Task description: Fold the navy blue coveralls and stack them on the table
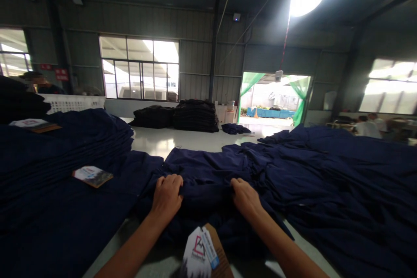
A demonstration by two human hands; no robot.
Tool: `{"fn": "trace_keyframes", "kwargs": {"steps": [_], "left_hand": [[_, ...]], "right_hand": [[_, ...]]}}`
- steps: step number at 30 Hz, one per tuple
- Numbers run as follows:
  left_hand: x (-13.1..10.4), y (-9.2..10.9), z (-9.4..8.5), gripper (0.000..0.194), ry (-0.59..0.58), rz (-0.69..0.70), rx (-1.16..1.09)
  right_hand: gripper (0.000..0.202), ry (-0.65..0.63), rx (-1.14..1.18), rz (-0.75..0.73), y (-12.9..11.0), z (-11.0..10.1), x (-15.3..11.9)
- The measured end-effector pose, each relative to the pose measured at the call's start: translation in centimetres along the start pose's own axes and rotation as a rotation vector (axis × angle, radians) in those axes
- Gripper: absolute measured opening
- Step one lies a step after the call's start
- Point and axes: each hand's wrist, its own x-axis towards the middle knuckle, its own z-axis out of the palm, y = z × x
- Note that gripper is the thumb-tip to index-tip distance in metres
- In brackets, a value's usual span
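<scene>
A navy blue garment (205, 202) lies bunched in front of me on a pale table. My left hand (168, 195) grips its left part, fingers curled into the cloth. On the opposite side, my right hand (245, 195) is closed on the same garment, with the fingertips hidden in the folds. Near the front edge hangs a cardboard tag (197, 254), white with a red logo beside a brown piece. Whether the garment is trousers or a jacket cannot be made out.
Stacked navy garments (65, 152) with tags stand at my left. A loose heap of navy garments (342, 169) covers the right side. Black folded piles (195, 115) sit at the table's far edge. Other people are in the background at both sides.
</scene>
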Motion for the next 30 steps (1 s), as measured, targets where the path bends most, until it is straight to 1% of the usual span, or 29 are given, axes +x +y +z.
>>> {"fn": "trace_keyframes", "kwargs": {"steps": [1, 2, 3, 5, 6, 7, 8, 10, 11, 12, 13, 14, 16, 17, 18, 19, 21, 22, 23, 24, 25, 27, 28, 29, 30], "left_hand": [[0.0, -0.3, 0.1, 0.019, -0.022, -0.050, 0.052], [0.0, -0.5, 0.2, 0.017, -0.054, -0.108, 0.096], [0.0, -0.8, 0.2, 0.017, -0.101, -0.168, 0.122], [0.0, -1.3, 0.1, 0.015, -0.204, -0.281, 0.093], [0.0, -1.5, 0.0, 0.013, -0.215, -0.321, 0.050], [0.0, -1.6, -0.2, 0.011, -0.180, -0.343, 0.003], [0.1, -1.8, -0.3, 0.011, -0.102, -0.345, -0.039], [0.3, -2.1, -0.6, 0.012, 0.082, -0.293, -0.077], [0.3, -2.3, -0.5, 0.015, 0.115, -0.254, -0.073], [0.3, -2.6, -0.4, 0.018, 0.081, -0.216, -0.061], [0.3, -2.9, -0.1, 0.021, -0.005, -0.184, -0.048], [0.2, -3.2, 0.2, 0.025, -0.117, -0.155, -0.041], [0.0, -3.8, 0.9, 0.029, -0.321, -0.096, -0.065], [0.0, -4.0, 1.3, 0.030, -0.372, -0.063, -0.094], [-0.1, -4.2, 1.5, 0.030, -0.379, -0.027, -0.125], [0.0, -4.4, 1.6, 0.028, -0.354, 0.012, -0.155], [0.2, -4.6, 1.5, 0.026, -0.265, 0.099, -0.225], [0.3, -4.6, 1.4, 0.026, -0.222, 0.141, -0.270], [0.4, -4.6, 1.3, 0.027, -0.195, 0.176, -0.316], [0.5, -4.5, 1.2, 0.030, -0.186, 0.201, -0.356], [0.5, -4.4, 1.2, 0.034, -0.187, 0.218, -0.382], [0.4, -3.9, 1.2, 0.041, -0.186, 0.233, -0.379], [0.3, -3.5, 1.2, 0.040, -0.183, 0.242, -0.361], [0.3, -3.1, 1.1, 0.036, -0.174, 0.258, -0.341], [0.2, -2.8, 1.0, 0.033, -0.161, 0.275, -0.320]], "right_hand": [[0.026, 0.074, -0.020, 0.044, 0.3, -0.4, 0.1], [0.026, 0.122, -0.036, 0.088, 0.6, -0.9, 0.1], [0.025, 0.114, -0.047, 0.123, 1.0, -1.3, 0.2], [0.021, -0.006, -0.043, 0.172, 1.5, -2.1, 0.3], [0.019, -0.031, -0.030, 0.180, 1.7, -2.5, 0.4], [0.018, 0.001, -0.014, 0.174, 1.9, -2.7, 0.4], [0.019, 0.086, 0.004, 0.152, 2.0, -2.9, 0.5], [0.023, 0.277, 0.040, 0.064, 2.3, -3.1, 0.5], [0.023, 0.291, 0.057, 0.003, 2.5, -3.1, 0.5], [0.020, 0.217, 0.072, -0.056, 2.7, -3.0, 0.5], [0.019, 0.078, 0.087, -0.102, 2.9, -2.9, 0.5], [0.019, -0.088, 0.099, -0.134, 3.1, -2.9, 0.4], [0.025, -0.392, 0.116, -0.145, 3.4, -2.8, 0.0], [0.027, -0.503, 0.130, -0.132, 3.5, -3.0, -0.2], [0.027, -0.589, 0.166, -0.119, 3.6, -3.2, -0.4], [0.024, -0.668, 0.234, -0.119, 3.7, -3.6, -0.6], [0.011, -0.830, 0.435, -0.170, 3.9, -4.3, -0.8], [0.011, -0.868, 0.526, -0.205, 4.0, -4.6, -0.8], [0.019, -0.849, 0.582, -0.227, 4.1, -4.6, -0.6], [0.024, -0.760, 0.587, -0.222, 4.1, -4.4, -0.3], [0.025, -0.612, 0.550, -0.192, 4.1, -3.9, 0.0], [0.020, -0.290, 0.419, -0.098, 3.8, -2.1, 0.7], [0.019, -0.191, 0.355, -0.070, 3.5, -1.1, 1.0], [0.018, -0.156, 0.302, -0.059, 3.2, -0.2, 1.2], [0.017, -0.164, 0.257, -0.063, 2.8, 0.7, 1.4]]}}
